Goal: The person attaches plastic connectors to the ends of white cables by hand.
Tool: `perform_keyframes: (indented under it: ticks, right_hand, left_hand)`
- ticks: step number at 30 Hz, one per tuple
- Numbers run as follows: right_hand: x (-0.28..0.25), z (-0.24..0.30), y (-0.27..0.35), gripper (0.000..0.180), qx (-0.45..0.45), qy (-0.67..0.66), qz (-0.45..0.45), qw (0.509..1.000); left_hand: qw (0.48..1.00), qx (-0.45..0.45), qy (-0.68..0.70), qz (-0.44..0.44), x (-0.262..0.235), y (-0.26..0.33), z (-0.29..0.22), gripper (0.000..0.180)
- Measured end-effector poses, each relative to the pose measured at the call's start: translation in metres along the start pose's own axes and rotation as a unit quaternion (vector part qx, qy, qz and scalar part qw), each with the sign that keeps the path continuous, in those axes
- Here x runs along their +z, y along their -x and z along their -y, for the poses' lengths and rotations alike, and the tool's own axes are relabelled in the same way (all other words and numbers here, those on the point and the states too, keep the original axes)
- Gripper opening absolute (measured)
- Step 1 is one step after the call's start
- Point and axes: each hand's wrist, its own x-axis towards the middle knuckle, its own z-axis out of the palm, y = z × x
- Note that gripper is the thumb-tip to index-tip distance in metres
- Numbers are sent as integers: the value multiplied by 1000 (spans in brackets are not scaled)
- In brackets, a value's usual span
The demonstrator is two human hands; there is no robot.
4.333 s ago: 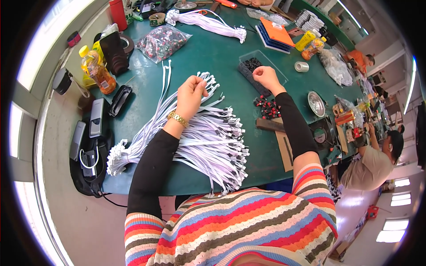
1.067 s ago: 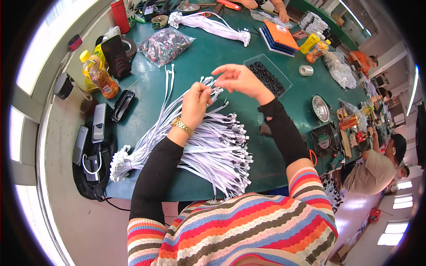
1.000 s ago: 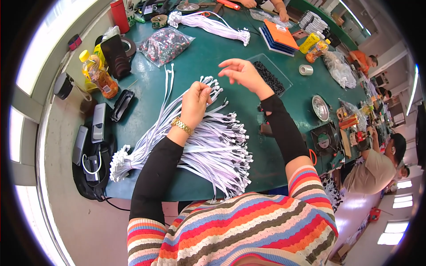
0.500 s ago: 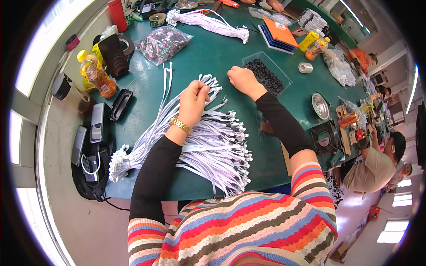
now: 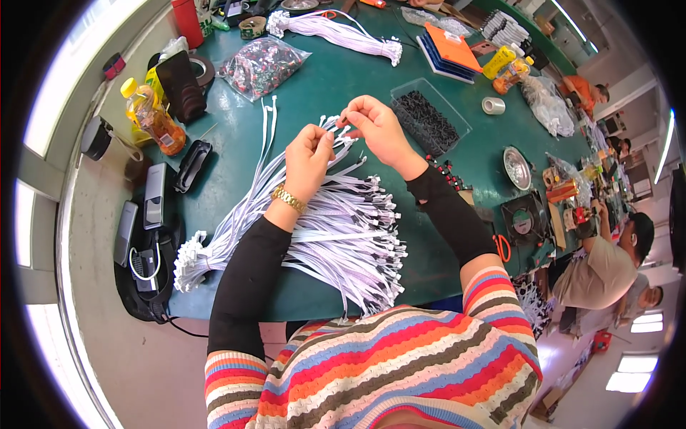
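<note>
A large bundle of white flat cables (image 5: 336, 243) is fanned over the green table, tied together at its left end, with small connectors at the loose ends. My left hand (image 5: 307, 163) is closed in a pinch over the upper cables, thumb against the forefinger, on a white cable. Just right of it, my right hand (image 5: 384, 136) reaches in with fingertips pinched beside the upper cable ends. Whatever small thing those fingertips hold is too small to make out. Behind my right hand stands a clear tray (image 5: 457, 107) of small black parts (image 5: 425, 118).
A bag of small mixed parts (image 5: 264, 68) and another white cable bundle (image 5: 336, 32) lie farther back. Bottles (image 5: 153, 118) and a phone (image 5: 180, 86) stand left. Small red and black parts (image 5: 446, 171), a metal bowl (image 5: 516, 168) and orange-handled scissors (image 5: 504, 248) lie right. Other people sit beyond.
My right hand has moved left from beside the tray to the cable ends near my left hand. Red and black parts and scissors that my right arm covered now show.
</note>
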Motion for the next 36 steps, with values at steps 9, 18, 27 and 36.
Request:
perform_keyframes:
  ticks: [9, 18, 27, 36]
  right_hand:
    - [5, -14, -2, 13, -39, -1, -26, 999]
    - [6, -16, 0, 14, -16, -35, -20, 999]
    - [9, -18, -1, 13, -14, -41, -21, 999]
    - [10, -20, -2, 13, -7, -72, -3, 997]
  left_hand:
    - [999, -14, 29, -5, -1, 0, -1, 14]
    - [1000, -11, 21, -7, -1, 0, 0, 14]
    - [1000, -16, 24, -6, -1, -1, 0, 14]
    - [1000, -10, 24, -4, -2, 0, 0, 16]
